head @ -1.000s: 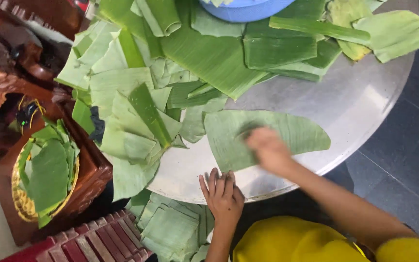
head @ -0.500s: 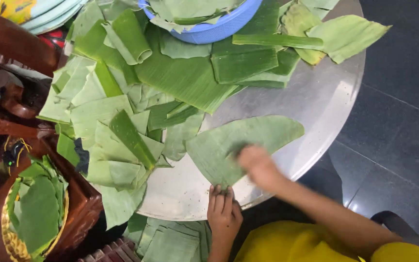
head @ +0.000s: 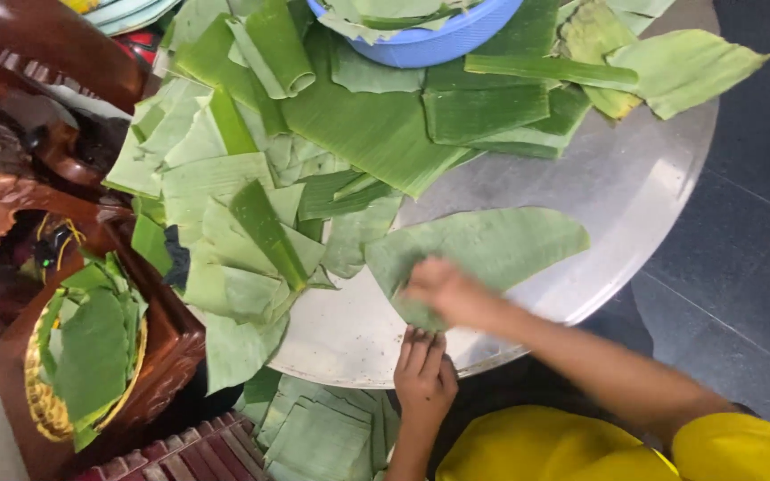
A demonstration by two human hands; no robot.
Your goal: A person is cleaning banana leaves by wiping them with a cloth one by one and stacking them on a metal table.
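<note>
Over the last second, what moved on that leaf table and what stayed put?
The right hand slid leftward across the big flat leaf, from its middle toward its near-left end, staying pressed on it. The left hand stayed at the near edge of the round metal table. The leaf itself, the leaf pile and the blue bowl did not visibly shift; only the camera moved.

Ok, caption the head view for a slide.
Right hand presses a large banana leaf on the round metal table; left hand rests at its edge.
</note>
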